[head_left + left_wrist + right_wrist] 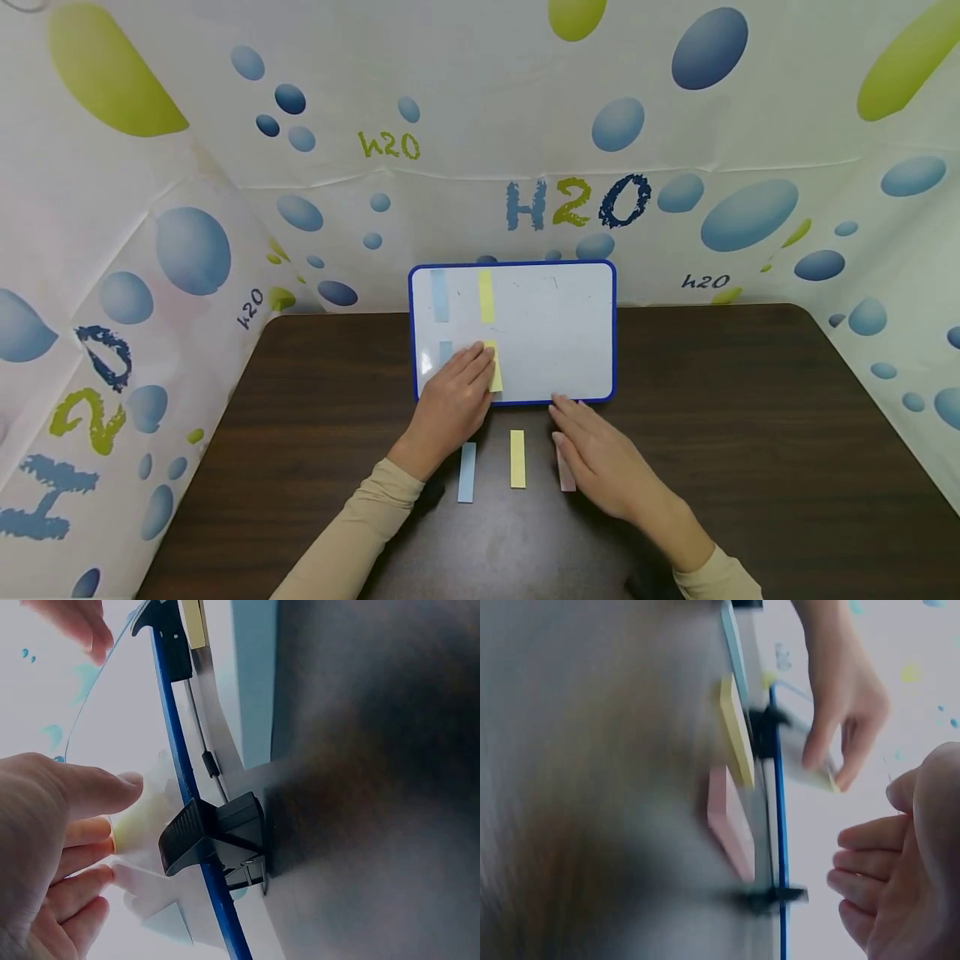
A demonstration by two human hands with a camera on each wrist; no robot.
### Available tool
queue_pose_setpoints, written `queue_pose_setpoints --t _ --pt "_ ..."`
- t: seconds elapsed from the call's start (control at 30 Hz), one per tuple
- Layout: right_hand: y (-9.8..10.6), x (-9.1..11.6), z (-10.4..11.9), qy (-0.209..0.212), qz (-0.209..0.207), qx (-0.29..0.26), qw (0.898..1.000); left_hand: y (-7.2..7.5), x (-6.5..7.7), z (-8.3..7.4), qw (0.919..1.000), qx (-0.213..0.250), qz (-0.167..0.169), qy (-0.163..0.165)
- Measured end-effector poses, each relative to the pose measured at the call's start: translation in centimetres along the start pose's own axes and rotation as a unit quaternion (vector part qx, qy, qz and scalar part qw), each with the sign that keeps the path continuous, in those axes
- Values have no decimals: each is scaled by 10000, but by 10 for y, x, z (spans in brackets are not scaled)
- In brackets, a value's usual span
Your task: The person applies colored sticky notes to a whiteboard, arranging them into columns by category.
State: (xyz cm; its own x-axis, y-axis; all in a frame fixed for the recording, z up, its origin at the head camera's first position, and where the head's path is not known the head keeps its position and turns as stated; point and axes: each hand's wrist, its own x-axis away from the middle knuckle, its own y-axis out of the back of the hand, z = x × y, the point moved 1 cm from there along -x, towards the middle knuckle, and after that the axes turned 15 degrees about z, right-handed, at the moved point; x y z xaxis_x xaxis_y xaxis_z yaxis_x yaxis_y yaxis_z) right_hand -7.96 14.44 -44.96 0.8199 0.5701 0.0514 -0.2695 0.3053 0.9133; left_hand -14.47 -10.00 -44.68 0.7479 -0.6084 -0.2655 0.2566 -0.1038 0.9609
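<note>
My left hand (455,387) lies on the whiteboard (555,333), its extended fingertips touching the left edge of a yellow sticky strip (493,379). Just left of those fingers a light blue strip (446,350) is partly covered. Higher on the board, another blue strip (439,296) and another yellow strip (487,296) are stuck side by side. By the board's lower edge, my right hand (600,458) holds nothing, its fingers loosely extended. It partly hides a pink strip pad (731,821). A yellow pad (517,459) and a blue pad (467,472) lie between my forearms.
The blue-framed board leans back at the far side of a dark wooden table (750,417). Black clips (214,836) grip its lower edge. Behind it hangs a white curtain (465,92) printed with blue and green drops.
</note>
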Motion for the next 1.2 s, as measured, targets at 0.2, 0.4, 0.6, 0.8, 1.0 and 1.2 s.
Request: queue_pose_setpoints --t 0.2,0.4,0.6,0.8,1.0,1.2 --pt "8 -3 -25 -354 -402 115 9985 0 0 0 10000 17 22 24" --pt "5 -5 -37 -641 -343 116 9973 0 -1 0 10000 -5 -31 6" --pt "3 -6 -40 -678 -343 138 9970 0 -1 -1 10000 -3 -65 -13" --pt "2 -6 -40 -689 -285 178 9971 0 0 -1 10000 -19 -40 -33" --pt "2 -6 -40 -691 -243 184 9971 0 2 -1 10000 18 13 -38" --pt "0 -6 -41 -698 -223 218 9971 0 3 -2 10000 -7 28 -36"
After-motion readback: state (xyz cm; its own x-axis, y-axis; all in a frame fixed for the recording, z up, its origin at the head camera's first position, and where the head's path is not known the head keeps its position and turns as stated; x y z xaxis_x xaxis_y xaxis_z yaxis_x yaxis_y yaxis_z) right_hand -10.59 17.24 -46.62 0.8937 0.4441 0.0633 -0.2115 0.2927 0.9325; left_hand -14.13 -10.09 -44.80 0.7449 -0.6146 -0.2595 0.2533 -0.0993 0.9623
